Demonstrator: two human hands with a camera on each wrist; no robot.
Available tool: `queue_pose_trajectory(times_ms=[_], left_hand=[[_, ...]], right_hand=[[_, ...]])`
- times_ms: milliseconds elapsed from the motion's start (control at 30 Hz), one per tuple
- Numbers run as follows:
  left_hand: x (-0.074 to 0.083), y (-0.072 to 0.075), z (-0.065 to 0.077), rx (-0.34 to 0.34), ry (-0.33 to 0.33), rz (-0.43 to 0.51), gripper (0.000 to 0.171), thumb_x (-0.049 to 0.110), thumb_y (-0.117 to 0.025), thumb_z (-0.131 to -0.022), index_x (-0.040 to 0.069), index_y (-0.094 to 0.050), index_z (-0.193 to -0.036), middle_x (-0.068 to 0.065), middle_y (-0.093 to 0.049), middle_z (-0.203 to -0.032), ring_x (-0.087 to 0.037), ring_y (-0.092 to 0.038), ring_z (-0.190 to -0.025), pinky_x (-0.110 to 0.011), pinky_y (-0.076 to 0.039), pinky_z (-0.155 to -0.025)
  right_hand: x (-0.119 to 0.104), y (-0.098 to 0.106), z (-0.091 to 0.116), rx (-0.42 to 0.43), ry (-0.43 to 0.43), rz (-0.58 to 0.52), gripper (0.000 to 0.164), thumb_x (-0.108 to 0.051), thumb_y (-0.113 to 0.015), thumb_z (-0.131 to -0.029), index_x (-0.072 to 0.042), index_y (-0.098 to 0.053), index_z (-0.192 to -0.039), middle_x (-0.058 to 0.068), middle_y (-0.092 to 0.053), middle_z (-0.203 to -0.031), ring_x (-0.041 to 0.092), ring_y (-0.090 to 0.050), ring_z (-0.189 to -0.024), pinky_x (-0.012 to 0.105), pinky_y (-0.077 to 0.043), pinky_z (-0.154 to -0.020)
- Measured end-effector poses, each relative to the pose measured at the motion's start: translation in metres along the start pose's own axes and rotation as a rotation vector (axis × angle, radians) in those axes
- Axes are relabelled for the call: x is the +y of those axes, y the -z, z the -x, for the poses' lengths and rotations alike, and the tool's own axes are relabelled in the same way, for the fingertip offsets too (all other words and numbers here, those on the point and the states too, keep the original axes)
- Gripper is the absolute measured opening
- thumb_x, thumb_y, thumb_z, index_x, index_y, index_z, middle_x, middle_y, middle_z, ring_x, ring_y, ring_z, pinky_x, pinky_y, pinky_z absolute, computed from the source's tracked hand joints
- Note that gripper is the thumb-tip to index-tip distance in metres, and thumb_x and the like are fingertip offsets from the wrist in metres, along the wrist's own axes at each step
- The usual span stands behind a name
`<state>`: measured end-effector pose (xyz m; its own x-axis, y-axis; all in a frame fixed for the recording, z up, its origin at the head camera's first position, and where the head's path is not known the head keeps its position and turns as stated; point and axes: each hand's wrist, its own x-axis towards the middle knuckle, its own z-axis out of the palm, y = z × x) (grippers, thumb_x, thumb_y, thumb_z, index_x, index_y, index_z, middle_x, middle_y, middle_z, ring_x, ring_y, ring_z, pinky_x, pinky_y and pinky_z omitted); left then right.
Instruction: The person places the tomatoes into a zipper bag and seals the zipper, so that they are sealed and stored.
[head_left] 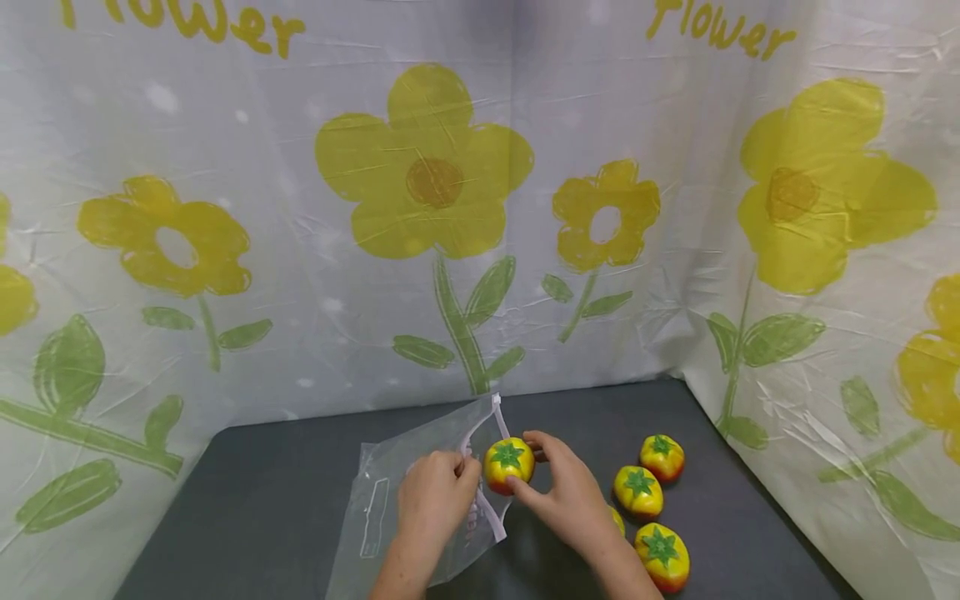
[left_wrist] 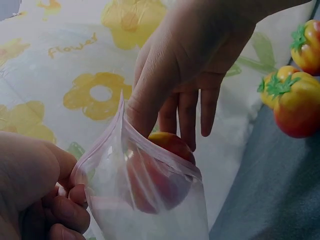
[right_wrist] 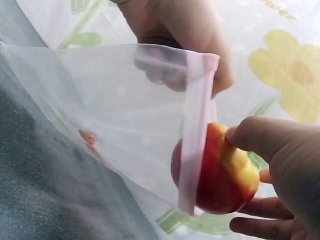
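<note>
Fruit (head_left: 508, 467) looks light, firm, slick, best held round its sides; right hand (head_left: 566, 497) grips it, fingers (right_wrist: 267, 206) parted; left hand (head_left: 431, 493) pinches the flimsy bag (head_left: 438, 435).

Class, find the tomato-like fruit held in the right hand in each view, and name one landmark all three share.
Head: the fruit is below centre, slightly right, in the right hand.
Left wrist: middle, below centre, mostly seen through the clear bag.
Right wrist: lower half, right of centre, partly behind the bag.
Shared landmark: the bag's pale zip strip.
</note>
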<state>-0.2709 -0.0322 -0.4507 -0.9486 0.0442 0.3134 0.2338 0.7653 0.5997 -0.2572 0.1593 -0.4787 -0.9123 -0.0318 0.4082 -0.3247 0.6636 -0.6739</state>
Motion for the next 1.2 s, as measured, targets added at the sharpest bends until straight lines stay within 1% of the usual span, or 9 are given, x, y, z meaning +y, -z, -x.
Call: queue_pose_trajectory(times_ms=[133, 300, 433, 500, 667, 867, 1033, 1133, 1200], left_hand=[[0.0, -0.001, 0.0, 0.005, 0.006, 0.007, 0.046, 0.022, -0.06, -0.093, 0.016, -0.044, -0.05, 0.006, -0.034, -0.047, -0.013, -0.035, -0.044, -0.029, -0.025, -0.045], [0.001, -0.001, 0.0, 0.012, 0.011, 0.02, 0.047, 0.022, -0.06, -0.093, 0.017, -0.044, -0.05, 0.006, -0.033, -0.047, -0.013, -0.034, -0.043, -0.028, -0.025, -0.044], [0.0, -0.002, 0.0, 0.047, -0.017, 0.022, 0.047, 0.02, -0.061, -0.092, 0.019, -0.04, -0.049, 0.008, -0.032, -0.047, -0.012, -0.033, -0.044, -0.03, -0.025, -0.043], [0.0, -0.002, 0.001, 0.062, -0.031, 0.019, 0.048, 0.021, -0.061, -0.091, 0.02, -0.039, -0.049, 0.009, -0.032, -0.048, -0.011, -0.033, -0.045, -0.031, -0.025, -0.044], [0.001, -0.001, 0.002, 0.076, -0.035, 0.023, 0.049, 0.021, -0.061, -0.092, 0.021, -0.037, -0.05, 0.009, -0.031, -0.049, -0.011, -0.033, -0.046, -0.031, -0.025, -0.044], [0.001, 0.001, 0.001, 0.078, -0.035, 0.055, 0.049, 0.018, -0.06, -0.092, 0.021, -0.034, -0.051, 0.012, -0.026, -0.048, -0.009, -0.027, -0.045, -0.029, -0.021, -0.044], [0.0, 0.003, 0.0, 0.09, -0.028, 0.063, 0.049, 0.018, -0.063, -0.092, 0.021, -0.035, -0.052, 0.011, -0.027, -0.049, -0.01, -0.027, -0.045, -0.029, -0.022, -0.045], [-0.001, 0.003, -0.001, 0.093, -0.028, 0.067, 0.049, 0.018, -0.064, -0.092, 0.021, -0.036, -0.051, 0.01, -0.028, -0.049, -0.01, -0.028, -0.045, -0.03, -0.022, -0.045], [-0.001, 0.003, -0.001, 0.097, -0.031, 0.066, 0.049, 0.018, -0.064, -0.091, 0.021, -0.036, -0.051, 0.011, -0.028, -0.049, -0.01, -0.028, -0.045, -0.03, -0.022, -0.044]], right_hand=[[0.0, -0.003, 0.001, 0.013, 0.013, 0.018, 0.057, -0.032, -0.084, -0.086, -0.011, -0.061, -0.133, 0.002, -0.065, -0.124, 0.024, -0.065, -0.106, 0.047, -0.054, -0.09], [0.001, -0.005, 0.001, 0.045, 0.038, 0.054, 0.049, -0.027, -0.082, -0.087, -0.01, -0.063, -0.13, 0.003, -0.066, -0.122, 0.021, -0.065, -0.103, 0.046, -0.055, -0.088], [0.001, -0.002, 0.001, 0.072, 0.036, 0.07, 0.046, -0.023, -0.082, -0.087, -0.012, -0.064, -0.128, 0.002, -0.067, -0.121, 0.019, -0.064, -0.101, 0.045, -0.055, -0.086], [0.002, 0.001, 0.001, 0.08, 0.035, 0.074, 0.044, -0.021, -0.082, -0.088, -0.013, -0.065, -0.127, 0.001, -0.067, -0.12, 0.02, -0.064, -0.102, 0.045, -0.054, -0.086], [0.001, 0.009, 0.001, 0.066, 0.01, 0.079, 0.041, -0.02, -0.08, -0.09, -0.015, -0.065, -0.128, 0.0, -0.066, -0.123, 0.023, -0.065, -0.106, 0.048, -0.053, -0.089], [0.005, 0.017, -0.001, 0.036, -0.02, 0.097, 0.038, -0.021, -0.079, -0.091, -0.015, -0.067, -0.127, 0.0, -0.066, -0.122, 0.024, -0.064, -0.108, 0.048, -0.053, -0.091], [0.012, 0.026, -0.004, 0.038, -0.037, 0.097, 0.038, -0.017, -0.079, -0.09, -0.013, -0.067, -0.126, 0.005, -0.066, -0.121, 0.027, -0.062, -0.109, 0.048, -0.052, -0.093], [0.017, 0.034, -0.004, 0.035, -0.074, 0.099, 0.039, -0.017, -0.079, -0.091, -0.011, -0.067, -0.127, 0.007, -0.065, -0.123, 0.028, -0.061, -0.111, 0.049, -0.051, -0.093], [0.021, 0.041, -0.004, 0.032, -0.097, 0.121, 0.039, -0.019, -0.078, -0.092, -0.011, -0.066, -0.128, 0.007, -0.064, -0.124, 0.028, -0.06, -0.113, 0.05, -0.051, -0.094]])
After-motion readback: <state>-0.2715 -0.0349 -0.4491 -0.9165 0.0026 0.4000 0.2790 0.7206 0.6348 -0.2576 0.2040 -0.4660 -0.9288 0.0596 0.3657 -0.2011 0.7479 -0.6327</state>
